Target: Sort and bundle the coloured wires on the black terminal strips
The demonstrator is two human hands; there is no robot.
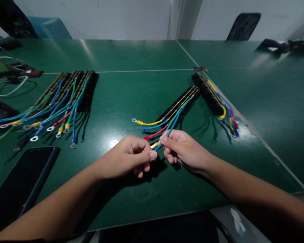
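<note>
My left hand [133, 157] is closed in a pinch, thumb tip at a yellow-sleeved ring terminal [154, 145] on a wire end. My right hand [183, 150] is closed around a blue wire [172, 126] and a green wire just behind that terminal. Both wires run up to a black terminal strip [182, 100] lying slantwise on the green table [142, 87]. Loose yellow, blue and red wires from the same strip fan out to the left of my hands, ending in ring lugs.
Several black terminal strips with coloured wires [71, 91] lie at the left. Another wired strip [209, 93] lies at the right. A dark phone-like slab [22, 179] rests near the front left edge. White cable and dark tools [12, 77] sit at the far left.
</note>
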